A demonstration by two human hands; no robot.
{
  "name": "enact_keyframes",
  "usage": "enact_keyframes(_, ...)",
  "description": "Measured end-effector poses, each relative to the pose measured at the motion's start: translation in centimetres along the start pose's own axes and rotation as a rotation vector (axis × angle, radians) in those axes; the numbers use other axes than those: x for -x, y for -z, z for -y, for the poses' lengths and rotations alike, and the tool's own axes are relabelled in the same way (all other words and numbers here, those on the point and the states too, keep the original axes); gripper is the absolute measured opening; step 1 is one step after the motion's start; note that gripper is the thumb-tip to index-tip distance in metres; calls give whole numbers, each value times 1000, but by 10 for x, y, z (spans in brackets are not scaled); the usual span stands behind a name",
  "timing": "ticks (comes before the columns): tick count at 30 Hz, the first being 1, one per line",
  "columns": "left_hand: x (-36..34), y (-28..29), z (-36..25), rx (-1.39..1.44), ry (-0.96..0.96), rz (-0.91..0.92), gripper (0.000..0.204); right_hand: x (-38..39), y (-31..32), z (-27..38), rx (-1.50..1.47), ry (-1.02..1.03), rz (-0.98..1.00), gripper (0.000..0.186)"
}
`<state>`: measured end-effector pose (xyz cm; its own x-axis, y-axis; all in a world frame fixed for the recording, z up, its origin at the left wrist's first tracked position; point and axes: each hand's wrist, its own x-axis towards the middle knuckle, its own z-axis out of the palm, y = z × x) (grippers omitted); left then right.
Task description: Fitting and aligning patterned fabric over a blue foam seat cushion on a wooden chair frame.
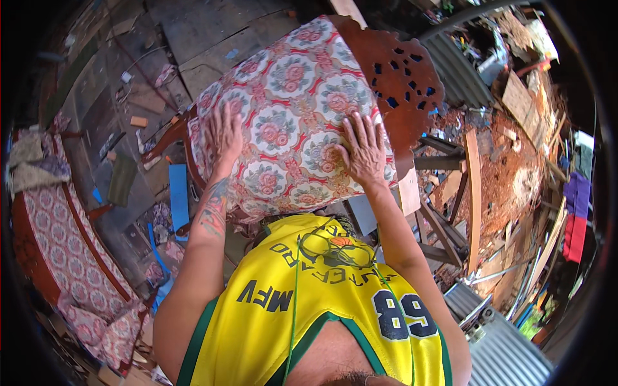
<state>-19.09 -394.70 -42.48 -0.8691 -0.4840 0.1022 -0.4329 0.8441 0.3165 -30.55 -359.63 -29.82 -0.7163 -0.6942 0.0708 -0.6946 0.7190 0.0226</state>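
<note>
A piece of furniture covered in floral fabric with red, pink and grey-green patterns lies in front of me, with a carved, pierced dark wooden panel along its right side and a curved wooden leg at its left. My left hand rests on the left part of the fabric, fingers extended and apart. My right hand lies spread on the fabric near the wooden panel. Neither hand holds anything. Both forearms reach up from the lower edge, either side of my yellow shirt.
Another wooden piece with matching fabric stands at left. Blue strips, offcuts and scraps lie on the dark board floor. At right are timber planks, reddish sawdust or dirt, and corrugated metal near the lower edge.
</note>
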Motion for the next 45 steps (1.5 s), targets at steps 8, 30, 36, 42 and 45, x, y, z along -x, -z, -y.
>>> enact_keyframes(8,148,3,39,275,786,-244,52,2,5,2,43,26,-56,64)
enact_keyframes(30,200,38,6,1176,1027,-38,43,6,6,5,63,77,-102,62)
enact_keyframes(36,213,14,20,1134,988,73,38,5,6,6,57,73,-91,62)
enact_keyframes(42,202,19,15,1166,1152,34,41,5,5,4,65,62,-82,62)
enact_keyframes(45,202,18,19,1171,1173,69,46,3,7,5,66,64,-78,62)
